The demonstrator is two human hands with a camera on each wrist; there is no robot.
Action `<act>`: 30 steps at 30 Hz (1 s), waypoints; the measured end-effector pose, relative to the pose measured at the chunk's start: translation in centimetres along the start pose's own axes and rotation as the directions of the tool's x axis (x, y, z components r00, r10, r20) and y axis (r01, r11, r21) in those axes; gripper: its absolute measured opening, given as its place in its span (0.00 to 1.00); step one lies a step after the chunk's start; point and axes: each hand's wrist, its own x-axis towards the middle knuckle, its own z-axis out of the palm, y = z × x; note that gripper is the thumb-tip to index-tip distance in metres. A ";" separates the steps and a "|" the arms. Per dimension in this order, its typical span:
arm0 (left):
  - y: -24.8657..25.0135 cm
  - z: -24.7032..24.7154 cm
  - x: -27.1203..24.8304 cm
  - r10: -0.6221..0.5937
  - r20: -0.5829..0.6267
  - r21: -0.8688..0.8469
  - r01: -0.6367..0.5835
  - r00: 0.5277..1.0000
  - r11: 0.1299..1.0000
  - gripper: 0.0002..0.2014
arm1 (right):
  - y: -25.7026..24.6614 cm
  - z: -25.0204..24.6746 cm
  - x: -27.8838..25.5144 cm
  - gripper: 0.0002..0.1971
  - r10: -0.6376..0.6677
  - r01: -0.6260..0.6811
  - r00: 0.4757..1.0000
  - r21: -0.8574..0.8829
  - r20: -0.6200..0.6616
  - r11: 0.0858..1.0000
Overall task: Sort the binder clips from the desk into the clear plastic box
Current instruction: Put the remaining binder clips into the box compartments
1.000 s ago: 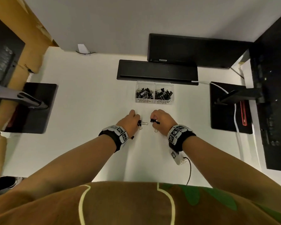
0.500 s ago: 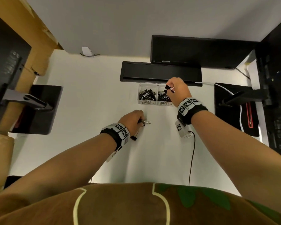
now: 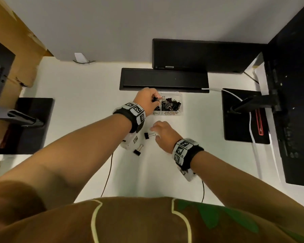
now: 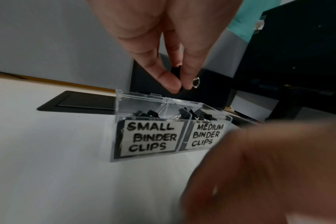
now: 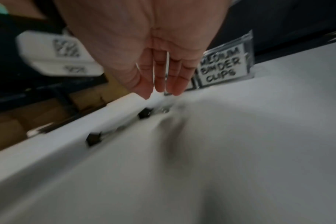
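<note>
A clear plastic box (image 3: 180, 102) with two compartments labelled small and medium binder clips (image 4: 152, 137) stands at the desk's middle, both compartments holding black clips. My left hand (image 3: 148, 100) hovers over the small compartment and pinches a small black binder clip (image 4: 177, 75) between thumb and finger. My right hand (image 3: 162, 133) hangs over the desk in front of the box, fingers straight (image 5: 163, 81), holding nothing. Two black clips lie on the desk: one (image 3: 148, 135) just left of the right fingertips, another (image 3: 137, 151) nearer to me.
A black flat panel (image 3: 163, 79) lies behind the box, with a black bar (image 3: 200, 55) further back. Monitor bases stand at left (image 3: 30, 125) and right (image 3: 242, 116). A white cable (image 3: 253, 137) runs along the right. Cardboard (image 3: 16, 50) is at far left.
My left hand carried its clip from the desk up over the box's small compartment. My right hand let go of its clip at the box and came back down near the loose clips.
</note>
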 end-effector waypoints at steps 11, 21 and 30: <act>2.3 3.8 1.2 0.080 0.330 0.295 -0.183 0.941 0.938 0.20 | 2.6 2.0 -2.2 0.18 0.040 -0.037 0.999 -0.141 0.018 0.989; 1.0 2.8 -3.0 0.218 0.239 0.419 -0.303 0.946 0.856 0.28 | 3.4 1.0 -2.3 0.07 0.117 -0.120 0.990 -0.038 -0.073 0.992; -5.5 1.6 -11.2 0.001 0.528 0.316 -0.198 0.849 0.928 0.21 | 3.2 -4.8 0.0 0.15 0.190 -0.174 0.936 0.079 -0.295 0.981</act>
